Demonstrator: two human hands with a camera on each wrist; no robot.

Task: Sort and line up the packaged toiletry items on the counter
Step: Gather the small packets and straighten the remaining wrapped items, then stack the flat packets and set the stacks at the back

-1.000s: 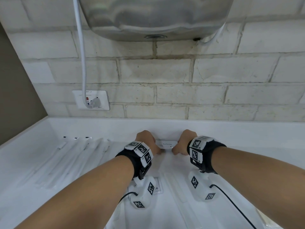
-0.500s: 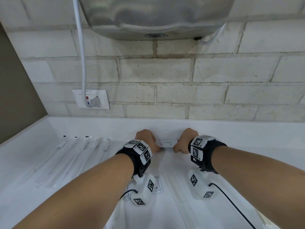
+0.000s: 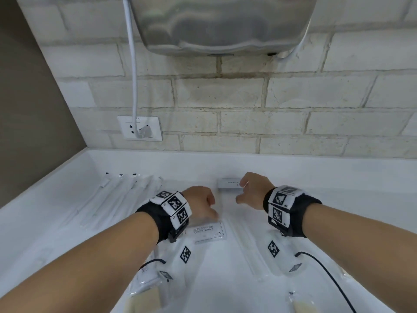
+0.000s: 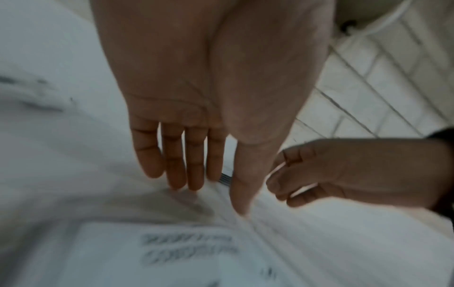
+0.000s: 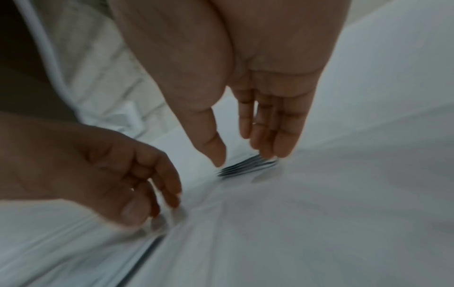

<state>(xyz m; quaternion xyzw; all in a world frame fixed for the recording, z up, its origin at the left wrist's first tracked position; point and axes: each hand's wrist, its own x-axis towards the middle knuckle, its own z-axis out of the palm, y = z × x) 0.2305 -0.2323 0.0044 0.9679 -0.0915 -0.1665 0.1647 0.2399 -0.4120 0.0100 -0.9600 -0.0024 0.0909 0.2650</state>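
From the head view I see the toothpaste box lying flat on the white bench, close to the back wall. My right hand is just beside its right end, fingertips at or near the edge; I cannot tell whether they touch. My left hand is nearer to me and left of the box, apart from it, just above the shampoo sachet. The box is small, white and oblong, with "Toothpaste" printed on top. A row of wrapped toothbrushes lies well to the left.

In the left wrist view, the left hand has straight, relaxed fingers pointing down at the bench and holding nothing; the sachet's blurred print shows below.

In the right wrist view, the right hand is likewise spread loosely and grips nothing, its fingertips just over the box, which is motion-blurred.
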